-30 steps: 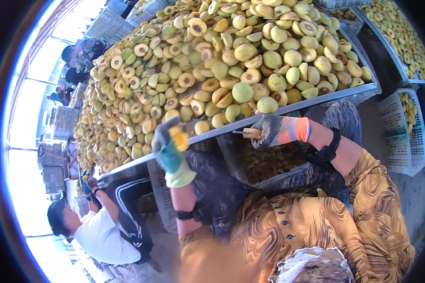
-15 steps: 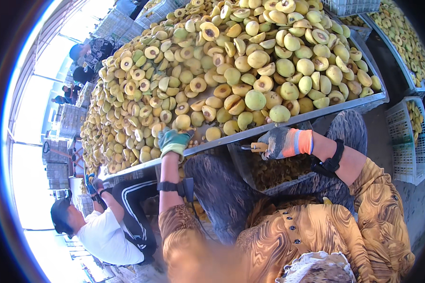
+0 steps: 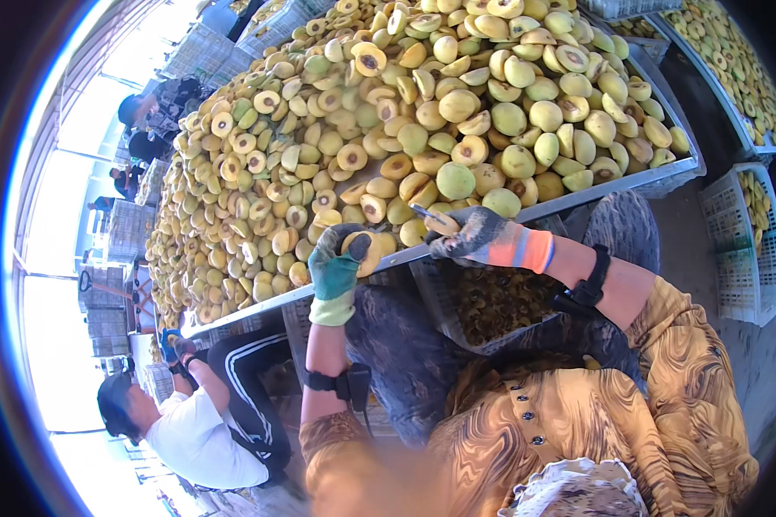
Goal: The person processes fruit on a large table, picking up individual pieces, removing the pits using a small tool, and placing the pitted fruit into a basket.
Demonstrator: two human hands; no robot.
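My left hand (image 3: 333, 274), in a green and cream glove, is closed around a yellow peach half (image 3: 371, 255) just over the near metal edge of the table. To its right, my right hand (image 3: 476, 236), in a grey glove with an orange cuff, grips a small wooden-handled tool (image 3: 441, 224). The tool's short metal tip points up and left, apart from the held fruit. Beyond both hands lies a heap of halved peaches (image 3: 351, 157), many showing brown hollows, on the table with a raised metal rim (image 3: 591, 195).
Below my right hand, a crate of dark brown scraps (image 3: 502, 302) sits by my knees. A white crate (image 3: 746, 250) with yellow pieces is at the right. A co-worker in a white shirt (image 3: 200, 441) sits at the left. Another fruit-filled table (image 3: 733, 73) stands far right.
My left hand has come back from the heap's near edge and lifted a peach half. My right hand has moved left towards it, with the tool now tilted upward.
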